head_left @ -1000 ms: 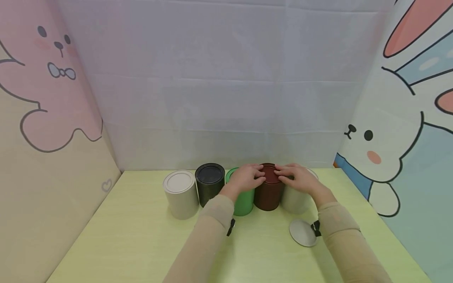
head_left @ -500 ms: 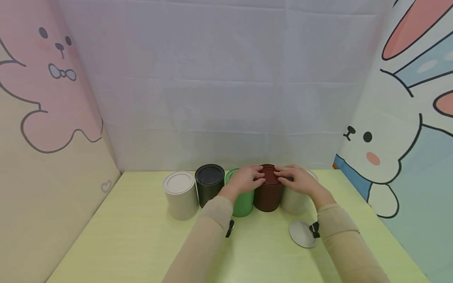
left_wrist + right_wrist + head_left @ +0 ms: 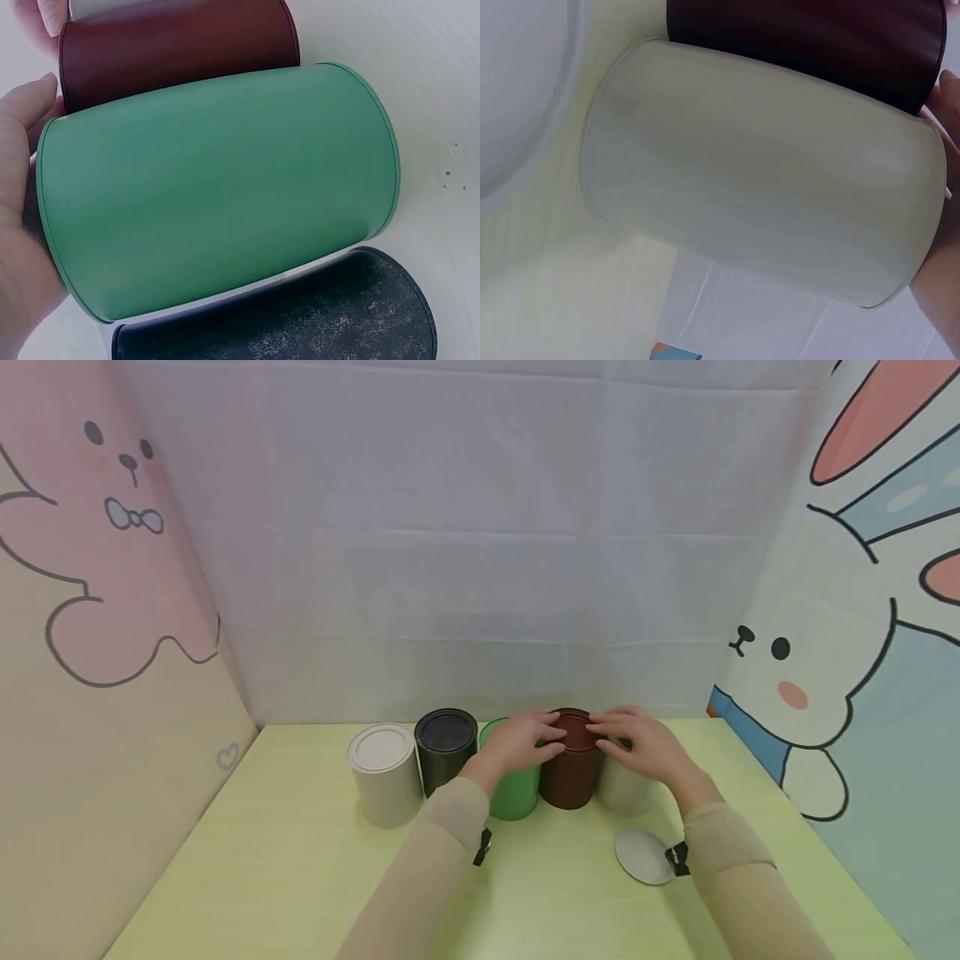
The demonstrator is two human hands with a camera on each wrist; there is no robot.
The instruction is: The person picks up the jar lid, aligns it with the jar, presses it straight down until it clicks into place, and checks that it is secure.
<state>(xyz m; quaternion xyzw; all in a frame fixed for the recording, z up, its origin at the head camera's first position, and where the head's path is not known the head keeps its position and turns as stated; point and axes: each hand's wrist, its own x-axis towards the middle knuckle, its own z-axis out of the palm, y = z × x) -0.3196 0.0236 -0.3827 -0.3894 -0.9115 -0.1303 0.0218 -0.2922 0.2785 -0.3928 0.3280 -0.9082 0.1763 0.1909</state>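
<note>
- Curling from both sides, the fingers of the left hand (image 3: 525, 737) and right hand (image 3: 636, 741) held the lid on the maroon tin (image 3: 570, 774); whether it was fully seated could not be told.
- Under the left fingers stood the green tin (image 3: 513, 793).
- Under the right fingers, a lidless beige tin (image 3: 622, 789).
- Nearer the right wrist, a loose lid (image 3: 642, 855) lay on the counter (image 3: 300, 877), not yet fitted.

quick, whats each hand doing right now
Left hand: fingers on the lid of the red can, curled over its rim.
Right hand: the same from the other side of the lid.
</note>
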